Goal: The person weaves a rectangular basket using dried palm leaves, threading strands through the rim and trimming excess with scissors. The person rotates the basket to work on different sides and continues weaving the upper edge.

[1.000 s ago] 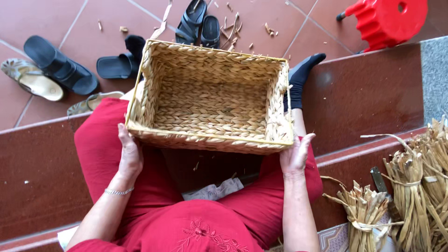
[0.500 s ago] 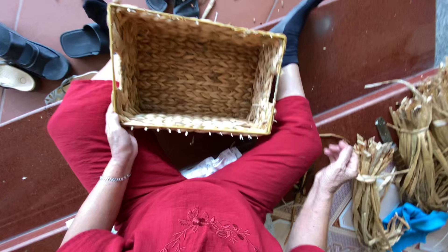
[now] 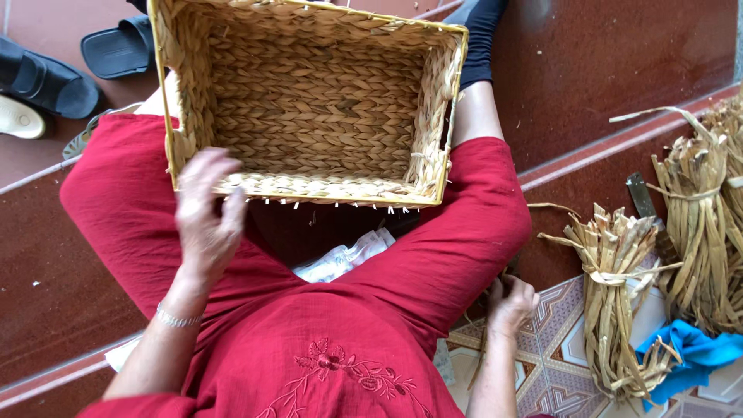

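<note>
On the lap, woven basket opens upward, long axis crosswise.

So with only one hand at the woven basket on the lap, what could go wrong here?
1. The woven basket rests on the red-clothed knees, steadied only by the left hand at its near rim; it might tip or slide off.
2. The right hand reaches down beside the thigh toward dried strands, out of the line of sight; the pointed ends sticking out below the basket's rim could snag cloth or skin.

Basket's far rim beyond frame
</note>
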Motion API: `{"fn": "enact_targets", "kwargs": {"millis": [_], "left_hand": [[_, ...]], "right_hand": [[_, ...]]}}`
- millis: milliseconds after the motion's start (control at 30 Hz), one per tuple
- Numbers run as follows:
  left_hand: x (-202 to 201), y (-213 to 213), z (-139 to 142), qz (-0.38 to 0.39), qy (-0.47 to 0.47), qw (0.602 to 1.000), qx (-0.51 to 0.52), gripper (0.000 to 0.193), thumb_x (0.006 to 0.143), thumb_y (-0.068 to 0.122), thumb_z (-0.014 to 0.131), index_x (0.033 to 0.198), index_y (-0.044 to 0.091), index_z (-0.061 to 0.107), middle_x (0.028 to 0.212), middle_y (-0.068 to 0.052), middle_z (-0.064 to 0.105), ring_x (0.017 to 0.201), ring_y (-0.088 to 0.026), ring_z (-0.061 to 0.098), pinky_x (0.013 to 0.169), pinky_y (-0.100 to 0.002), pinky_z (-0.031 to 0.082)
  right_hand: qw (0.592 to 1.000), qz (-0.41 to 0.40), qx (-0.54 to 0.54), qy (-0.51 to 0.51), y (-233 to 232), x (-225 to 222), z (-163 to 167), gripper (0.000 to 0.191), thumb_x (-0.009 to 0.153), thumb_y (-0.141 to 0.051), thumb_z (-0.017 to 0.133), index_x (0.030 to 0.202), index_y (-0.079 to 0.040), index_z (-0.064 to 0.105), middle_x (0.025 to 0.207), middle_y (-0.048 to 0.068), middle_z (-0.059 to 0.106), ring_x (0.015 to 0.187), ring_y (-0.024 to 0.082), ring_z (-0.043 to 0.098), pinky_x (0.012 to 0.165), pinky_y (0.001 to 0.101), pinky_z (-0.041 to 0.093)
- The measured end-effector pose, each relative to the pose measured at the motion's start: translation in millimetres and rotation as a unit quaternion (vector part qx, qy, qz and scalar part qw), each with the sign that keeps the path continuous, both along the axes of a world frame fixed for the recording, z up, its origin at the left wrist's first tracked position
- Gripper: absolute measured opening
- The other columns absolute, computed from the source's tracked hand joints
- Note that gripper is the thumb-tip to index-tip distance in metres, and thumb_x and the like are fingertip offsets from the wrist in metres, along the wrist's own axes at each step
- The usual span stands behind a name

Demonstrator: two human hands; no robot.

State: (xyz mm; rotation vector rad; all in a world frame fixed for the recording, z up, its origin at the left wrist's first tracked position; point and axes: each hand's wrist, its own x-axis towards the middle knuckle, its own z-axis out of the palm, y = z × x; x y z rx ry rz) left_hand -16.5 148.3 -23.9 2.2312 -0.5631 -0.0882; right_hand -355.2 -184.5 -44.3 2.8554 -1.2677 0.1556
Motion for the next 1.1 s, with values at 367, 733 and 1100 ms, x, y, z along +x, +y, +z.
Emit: {"fn": "enact_targets", "kwargs": {"millis": [367, 733, 1100], "left_hand": [[-15.4, -177.1, -68.6, -0.293, 0.220, 0.930, -0.029, 0.014, 0.091, 0.024, 0.074, 0.096, 0.012, 0.079, 0.098, -0.007, 0.077, 0.099, -0.027, 0.070, 0.087, -0.043, 0.055], [-31.3, -232.6, -60.6, -0.232, 0.351, 0.907, 0.031, 0.021, 0.079, 0.035, 0.077, 0.086, 0.016, 0.081, 0.085, -0.007, 0.078, 0.084, -0.025, 0.075, 0.082, -0.042, 0.055], [-34.2, -237.0, -71.4, -0.210, 0.415, 0.885, -0.008, 0.031, 0.083, 0.041, 0.068, 0.083, 0.011, 0.077, 0.082, -0.013, 0.075, 0.081, -0.029, 0.074, 0.079, -0.043, 0.057]], "right_hand": [[0.790, -0.362, 0.402, -0.287, -48.4, -26.8, 21.1, 0.062, 0.083, -0.033, 0.084, 0.134, -0.014, 0.054, 0.089, 0.004, 0.061, 0.064, 0.015, 0.054, 0.053, 0.0320, 0.040], [0.556, -0.182, 0.784, -0.207, -12.0, 69.7, 61.1, 0.098, 0.093, -0.078, 0.031, 0.145, 0.003, 0.049, 0.078, 0.003, 0.057, 0.050, 0.009, 0.049, 0.044, 0.0277, 0.045], [0.631, -0.258, 0.732, -0.002, -18.2, 108.5, 24.5, 0.084, 0.098, -0.069, 0.027, 0.124, 0.005, 0.059, 0.067, 0.002, 0.052, 0.043, 0.010, 0.045, 0.041, 0.0251, 0.038]]}}
